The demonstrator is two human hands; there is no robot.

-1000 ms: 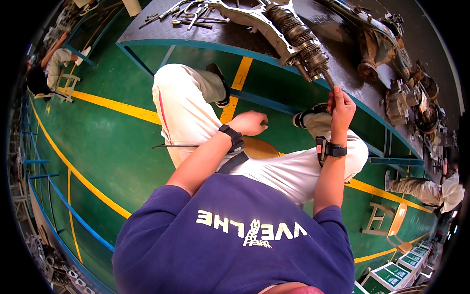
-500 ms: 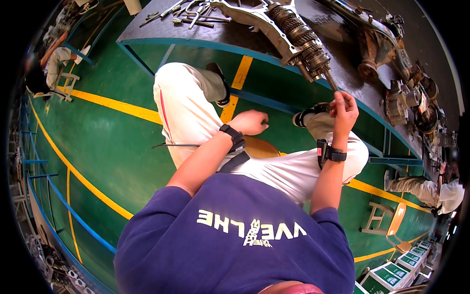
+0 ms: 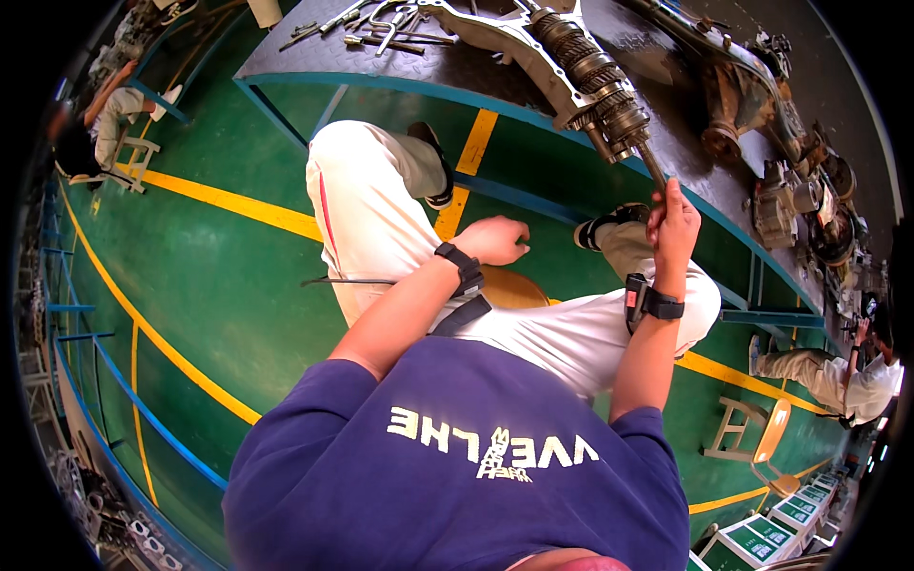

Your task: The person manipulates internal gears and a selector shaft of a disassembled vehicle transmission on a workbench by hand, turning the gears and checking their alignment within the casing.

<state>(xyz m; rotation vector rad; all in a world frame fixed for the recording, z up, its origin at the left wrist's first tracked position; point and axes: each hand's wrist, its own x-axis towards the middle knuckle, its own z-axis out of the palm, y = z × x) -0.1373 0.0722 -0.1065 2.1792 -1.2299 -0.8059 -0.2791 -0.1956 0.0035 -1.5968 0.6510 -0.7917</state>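
My right hand (image 3: 674,228) is closed around the free end of a thin metal shaft (image 3: 653,167). This shaft sticks out over the table's near edge from a gearbox gear set (image 3: 588,71) of stacked metal gears. The gear set lies along a pale metal gearbox housing (image 3: 514,48) on the table. My left hand (image 3: 497,240) hovers above the space between my knees, fingers loosely curled, and nothing shows in it. A black strap is around each wrist.
The dark metal table (image 3: 286,59) has a blue frame. Wrenches and other hand tools (image 3: 390,33) lie at its left. Rusty axle parts (image 3: 738,114) and castings (image 3: 785,205) crowd its right side. People sit at far left and far right; a wooden chair (image 3: 773,428) stands at right.
My right hand has shifted its fingers on the shaft, with one digit now pointing up along it. My left hand stays curled in much the same place. The whole view has moved slightly.
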